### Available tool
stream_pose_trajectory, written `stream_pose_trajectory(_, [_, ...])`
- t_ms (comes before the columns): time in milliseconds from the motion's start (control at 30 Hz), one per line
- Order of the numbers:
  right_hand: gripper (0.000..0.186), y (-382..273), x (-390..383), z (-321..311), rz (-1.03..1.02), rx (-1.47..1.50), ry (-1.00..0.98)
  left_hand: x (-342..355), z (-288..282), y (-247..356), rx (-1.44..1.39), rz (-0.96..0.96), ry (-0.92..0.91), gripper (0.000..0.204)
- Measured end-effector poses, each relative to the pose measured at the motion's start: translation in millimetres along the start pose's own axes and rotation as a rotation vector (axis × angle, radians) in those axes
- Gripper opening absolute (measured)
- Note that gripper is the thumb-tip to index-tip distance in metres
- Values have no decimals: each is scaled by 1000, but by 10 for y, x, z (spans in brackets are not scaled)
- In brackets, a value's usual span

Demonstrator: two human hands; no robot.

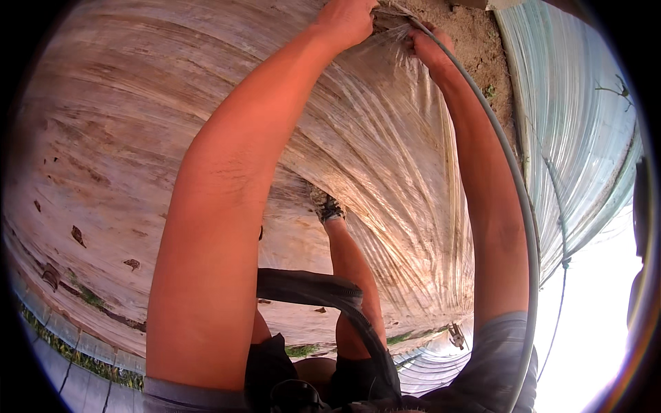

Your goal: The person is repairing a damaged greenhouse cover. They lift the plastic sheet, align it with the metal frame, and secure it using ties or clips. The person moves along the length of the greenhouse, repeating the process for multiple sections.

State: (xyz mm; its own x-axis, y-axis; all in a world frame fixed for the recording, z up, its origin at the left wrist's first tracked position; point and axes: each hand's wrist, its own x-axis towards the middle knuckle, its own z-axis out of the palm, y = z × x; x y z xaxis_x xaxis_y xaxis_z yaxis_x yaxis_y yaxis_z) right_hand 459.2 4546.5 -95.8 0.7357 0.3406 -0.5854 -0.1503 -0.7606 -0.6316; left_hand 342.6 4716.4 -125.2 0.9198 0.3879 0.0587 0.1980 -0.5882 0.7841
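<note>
Sheeting [385, 138], clear plastic over a brownish ground, fills most of the view and is cut off at the upper edge. The left hand [346, 22] is partly lost there too: its fingers look curled, but what they close on, if anything, cannot be made out. The right hand [432, 47] is closed, its curled fingers pinching a bunched bit of the sheeting, from which long creases fan down toward the person. A grey hose or rod [506, 148], hard to tell which, crosses in front of this hand and bends down outside the right forearm, hiding part of it. Bare soil [480, 34] lies just beside the right hand, and beyond it rises a bluish translucent sheet [561, 131] with a thin cord [563, 234] hanging down it. Below, a black strap [310, 286] partly covers the legs; one shoe [326, 204] shows, and a dark rounded object [295, 396] at the lower edge is unclear.
</note>
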Motion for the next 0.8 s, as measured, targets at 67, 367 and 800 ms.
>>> stream_pose_trajectory(67, [43, -149, -183, 60, -36, -231, -42, -271, -179, -25, 57, -50, -95, 24])
stream_pose_trajectory(367, [70, -267, -301, 603, 44, 416, 218, -2225, -1064, -85, -156, -583, -363, 31])
stream_pose_trajectory(800, [42, 312, -2635, 2650, 475, -67, -566, -4784, -3176, 131, -276, -1057, -55, 33])
